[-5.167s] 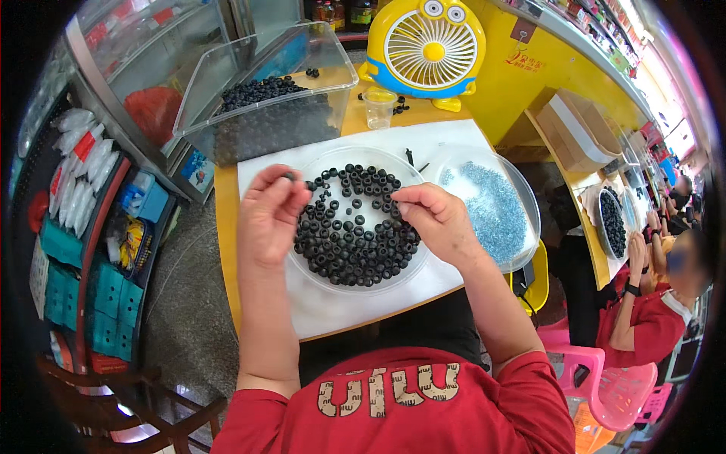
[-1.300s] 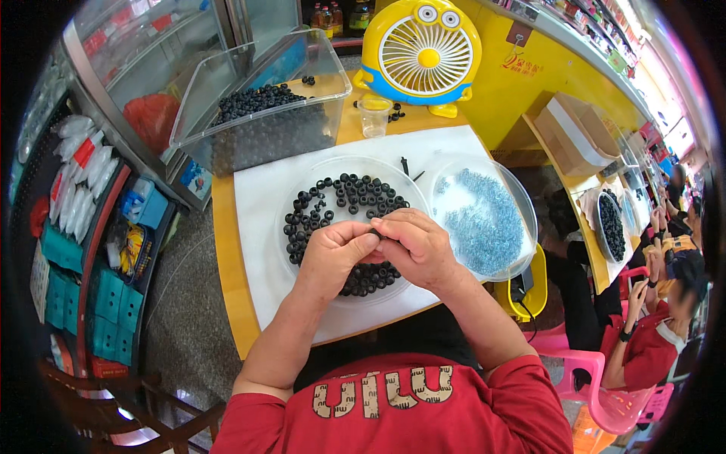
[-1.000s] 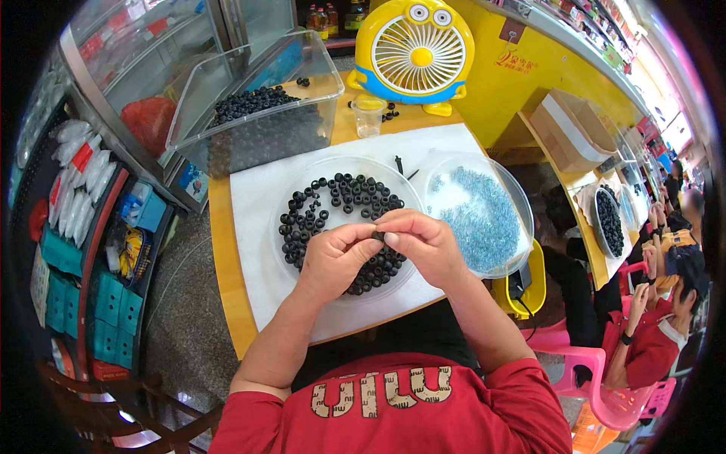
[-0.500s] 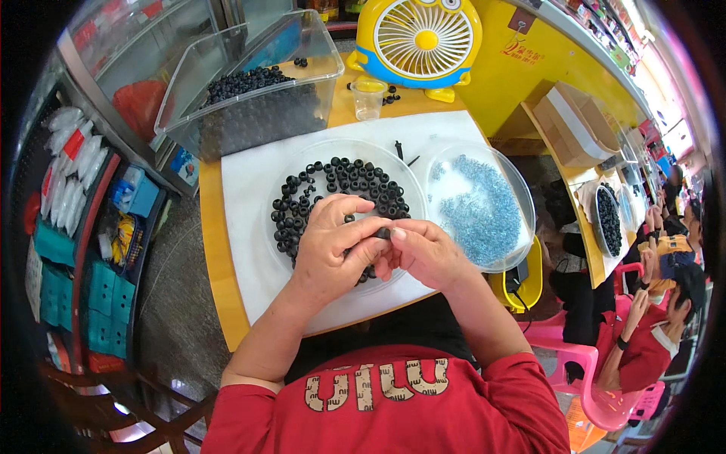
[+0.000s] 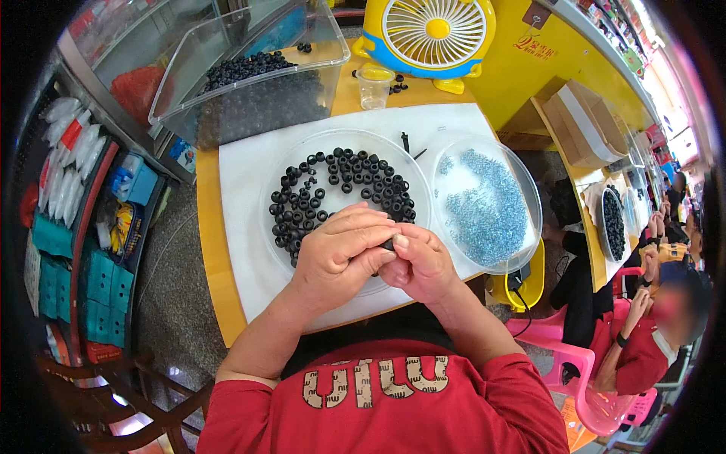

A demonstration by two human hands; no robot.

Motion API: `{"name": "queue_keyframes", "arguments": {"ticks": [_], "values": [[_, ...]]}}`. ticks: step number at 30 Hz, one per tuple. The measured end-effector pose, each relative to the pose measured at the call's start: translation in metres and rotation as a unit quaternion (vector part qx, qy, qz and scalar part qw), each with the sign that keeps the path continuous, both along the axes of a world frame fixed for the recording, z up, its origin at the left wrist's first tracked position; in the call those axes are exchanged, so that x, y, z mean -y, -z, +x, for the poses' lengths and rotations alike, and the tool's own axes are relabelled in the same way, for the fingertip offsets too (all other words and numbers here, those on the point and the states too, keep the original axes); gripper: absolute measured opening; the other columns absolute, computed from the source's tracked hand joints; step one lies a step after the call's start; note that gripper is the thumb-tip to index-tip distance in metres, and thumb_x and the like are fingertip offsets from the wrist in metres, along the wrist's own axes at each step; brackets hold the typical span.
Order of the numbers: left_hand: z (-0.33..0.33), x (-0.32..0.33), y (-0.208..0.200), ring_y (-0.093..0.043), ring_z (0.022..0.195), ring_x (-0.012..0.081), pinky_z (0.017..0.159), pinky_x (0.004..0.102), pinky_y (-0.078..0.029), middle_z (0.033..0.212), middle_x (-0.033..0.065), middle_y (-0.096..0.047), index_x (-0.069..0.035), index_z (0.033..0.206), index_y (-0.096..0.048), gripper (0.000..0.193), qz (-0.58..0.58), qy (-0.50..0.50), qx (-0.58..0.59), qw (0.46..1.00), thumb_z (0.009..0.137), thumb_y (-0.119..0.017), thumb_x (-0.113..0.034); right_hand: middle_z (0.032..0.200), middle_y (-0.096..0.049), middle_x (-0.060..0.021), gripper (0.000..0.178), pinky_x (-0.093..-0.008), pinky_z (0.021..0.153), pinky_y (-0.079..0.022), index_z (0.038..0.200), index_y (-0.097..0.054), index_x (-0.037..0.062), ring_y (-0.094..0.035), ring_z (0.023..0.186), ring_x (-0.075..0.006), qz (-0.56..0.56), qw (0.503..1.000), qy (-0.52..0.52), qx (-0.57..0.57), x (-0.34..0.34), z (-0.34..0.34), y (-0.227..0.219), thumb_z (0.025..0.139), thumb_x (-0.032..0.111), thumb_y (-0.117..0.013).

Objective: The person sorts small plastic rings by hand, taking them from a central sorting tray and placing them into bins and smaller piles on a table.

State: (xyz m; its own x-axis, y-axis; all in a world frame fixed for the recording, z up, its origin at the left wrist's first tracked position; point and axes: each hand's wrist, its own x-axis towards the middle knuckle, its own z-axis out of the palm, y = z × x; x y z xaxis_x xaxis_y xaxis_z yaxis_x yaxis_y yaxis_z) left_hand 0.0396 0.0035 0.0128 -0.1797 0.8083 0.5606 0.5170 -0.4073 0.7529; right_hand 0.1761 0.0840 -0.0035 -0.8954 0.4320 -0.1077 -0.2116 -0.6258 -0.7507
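Note:
My left hand (image 5: 333, 255) and my right hand (image 5: 425, 266) meet over the near side of a round clear tray (image 5: 269, 198). Their fingertips pinch a small black piece (image 5: 389, 244) between them, mostly hidden by the fingers. Several black ring-shaped pieces (image 5: 389, 185), thick and with a hole, lie loose in the tray beyond my hands. To the right, another round clear tray (image 5: 539, 227) holds many tiny light-blue see-through pieces (image 5: 488, 216). A thin black peg-like part (image 5: 405, 142) lies on the white sheet (image 5: 242, 227) between the trays.
At the back left stands a clear plastic bin (image 5: 162, 113) of black pieces. A clear cup (image 5: 374, 89) and a yellow-blue fan (image 5: 437, 34) are at the back. A yellow bucket (image 5: 535, 280) sits right of the table. At far right, a person (image 5: 643, 348) sits beside another table.
My left hand's fingers, spread apart before, now lie together over the black piece. My right fingertips have moved slightly right and down. The whole view has shifted a little.

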Motion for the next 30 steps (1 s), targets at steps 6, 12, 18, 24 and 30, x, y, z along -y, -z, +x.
{"name": "queue_keyframes", "arguments": {"ticks": [6,12,18,24,30], "values": [[-0.004,-0.002,0.002,-0.058,0.090,0.0199,0.081,0.0305,-0.044,0.092,0.0093,-0.062,-0.002,0.090,-0.063,0.018,-0.068,0.044,0.179,0.981,0.073,-0.064,-0.007,0.065,-0.055,-0.0062,0.032,-0.0233,0.045,-0.038,0.087,-0.054,0.0040,-0.047,0.049,-0.0114,-0.006,1.000,-0.019,-0.018,-0.005,-0.001,0.000,0.089,0.033,-0.042],[-0.010,0.003,-0.001,-0.054,0.090,0.0142,0.079,0.0256,-0.043,0.095,0.0086,-0.060,0.000,0.093,-0.061,0.018,-0.080,0.043,0.214,0.973,0.075,-0.062,-0.003,0.072,-0.059,-0.0071,0.034,-0.0232,0.047,-0.041,0.096,-0.055,0.0028,-0.050,0.051,-0.0118,0.033,0.996,-0.011,0.083,-0.004,0.003,-0.017,0.089,0.033,-0.041],[-0.070,-0.009,-0.058,-0.056,0.078,0.0089,0.071,0.0234,-0.045,0.085,0.0039,-0.062,-0.001,0.097,-0.061,0.026,-0.060,-0.266,0.169,0.947,0.076,-0.063,-0.016,0.067,-0.057,-0.0044,0.021,-0.0215,0.048,-0.039,0.095,-0.058,0.0024,-0.049,0.052,-0.0098,0.064,0.994,0.039,0.084,-0.025,0.030,-0.017,0.086,0.018,-0.048],[-0.149,-0.031,-0.098,-0.059,0.087,0.0159,0.079,0.0273,-0.043,0.097,0.0120,-0.062,-0.001,0.101,-0.060,0.033,0.012,-0.410,-0.048,0.911,0.081,-0.056,-0.027,0.067,-0.057,-0.0058,0.018,-0.0251,0.052,-0.044,0.091,-0.059,0.0000,-0.052,0.054,-0.0151,0.339,0.936,0.048,0.085,0.006,0.042,-0.062,0.080,0.013,-0.054],[-0.069,-0.020,-0.029,-0.060,0.074,0.0157,0.068,0.0270,-0.044,0.076,0.0094,-0.063,-0.002,0.090,-0.062,0.020,-0.271,-0.202,-0.105,0.935,0.079,-0.055,-0.017,0.079,-0.061,-0.0114,0.013,-0.0294,0.057,-0.047,0.076,-0.060,-0.0003,-0.058,0.063,-0.0198,0.637,0.702,-0.108,-0.299,0.063,0.028,-0.139,0.078,0.001,-0.048]]}}
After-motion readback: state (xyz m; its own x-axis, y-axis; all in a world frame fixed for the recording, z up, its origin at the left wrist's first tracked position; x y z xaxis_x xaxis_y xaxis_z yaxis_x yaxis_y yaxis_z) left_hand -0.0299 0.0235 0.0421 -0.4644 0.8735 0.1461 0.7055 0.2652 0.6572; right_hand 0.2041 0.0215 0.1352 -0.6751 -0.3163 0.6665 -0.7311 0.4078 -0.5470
